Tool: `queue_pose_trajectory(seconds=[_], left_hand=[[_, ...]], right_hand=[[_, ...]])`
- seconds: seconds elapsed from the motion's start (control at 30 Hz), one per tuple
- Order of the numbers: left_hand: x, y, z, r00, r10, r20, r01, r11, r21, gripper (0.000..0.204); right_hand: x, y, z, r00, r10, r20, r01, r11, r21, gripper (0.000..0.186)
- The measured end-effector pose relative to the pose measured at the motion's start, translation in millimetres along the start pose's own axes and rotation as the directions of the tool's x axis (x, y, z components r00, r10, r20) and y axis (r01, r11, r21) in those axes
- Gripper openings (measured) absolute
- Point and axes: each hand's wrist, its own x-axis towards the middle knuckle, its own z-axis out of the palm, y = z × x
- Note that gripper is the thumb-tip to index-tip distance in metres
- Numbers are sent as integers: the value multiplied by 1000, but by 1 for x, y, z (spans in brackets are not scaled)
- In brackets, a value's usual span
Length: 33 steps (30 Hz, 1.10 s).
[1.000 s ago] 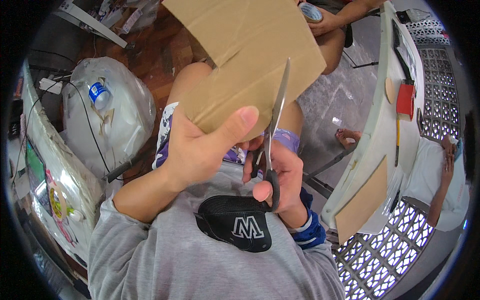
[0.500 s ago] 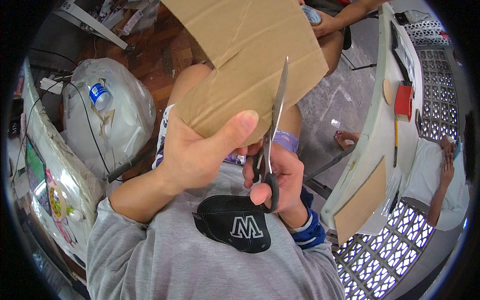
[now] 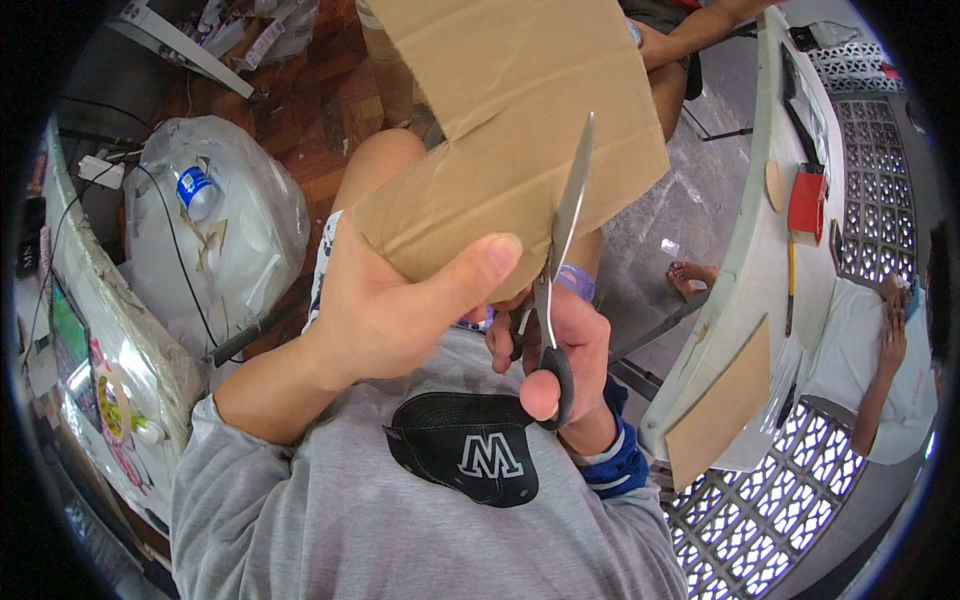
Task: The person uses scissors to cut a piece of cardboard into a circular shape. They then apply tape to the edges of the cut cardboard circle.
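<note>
A large brown piece of cardboard (image 3: 540, 110) with an angular notch in its left side is held up over my lap. My left hand (image 3: 410, 290) grips its near edge, thumb on top and fingers hidden beneath. In my right hand (image 3: 570, 350) is a pair of scissors (image 3: 567, 240) with black handles, my thumb through one loop. One long blade lies above the cardboard, pointing away from me; the other blade is hidden under it. The blades meet the cardboard's near edge just right of my left thumb.
At left, a clear plastic bag (image 3: 250, 220) has a blue-and-white can (image 3: 197, 192) on it. The right-hand white table (image 3: 720, 300) bears a cardboard sheet (image 3: 722, 405), a red box (image 3: 808, 205) and a yellow pencil (image 3: 792, 285). Another person's hand (image 3: 660, 45) is beyond the cardboard; someone in white (image 3: 860, 360) sits far right.
The cardboard has turned slightly and shifted a little to the right. The scissors have moved slightly right with my right hand, handles a bit lower. My left hand keeps its grip.
</note>
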Motion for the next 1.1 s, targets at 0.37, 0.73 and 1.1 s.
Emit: queue_pose_trajectory(seconds=[0.37, 0.73, 1.1], left_hand=[[3, 6, -3, 998, -55, -29, 55, 998, 14, 23], [4, 4, -11, 999, -42, -10, 42, 999, 30, 23], [0, 11, -10, 997, -79, 4, 78, 994, 80, 24]], right_hand=[[1, 3, -1, 998, -66, 11, 67, 997, -39, 80], [-3, 4, -6, 1000, 5, 25, -2, 995, -104, 77], [4, -5, 3, 999, 26, 42, -25, 1000, -14, 84]])
